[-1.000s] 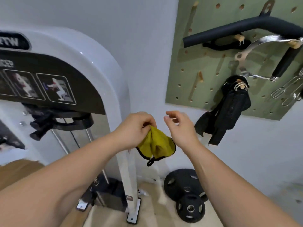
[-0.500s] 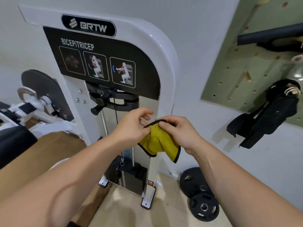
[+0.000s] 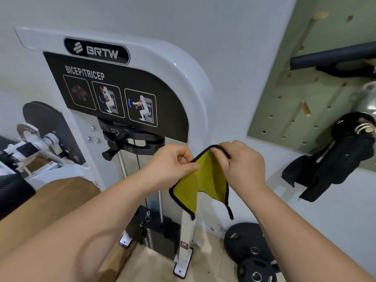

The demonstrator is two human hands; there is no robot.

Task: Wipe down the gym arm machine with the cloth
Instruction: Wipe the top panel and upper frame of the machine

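The white gym arm machine (image 3: 193, 82) stands against the wall, with a black panel that reads BRTW and BICEP/TRICEP. To the right of the machine a green pegboard (image 3: 295, 98) is fixed on the wall, and black straps (image 3: 325, 169) hang from it. On the floor near the right foot of the machine lie black weight plates (image 3: 242, 241). The yellow cloth (image 3: 201, 184) with black border is held in the air in front of the machine's right post, not touching it. Its upper edge runs from left to right and rises a little to the right, and its loose corners point down to the floor. The left hand (image 3: 168, 165) pinches the left part of this edge. The right hand (image 3: 244, 163) has its fingers curled over the top corner.
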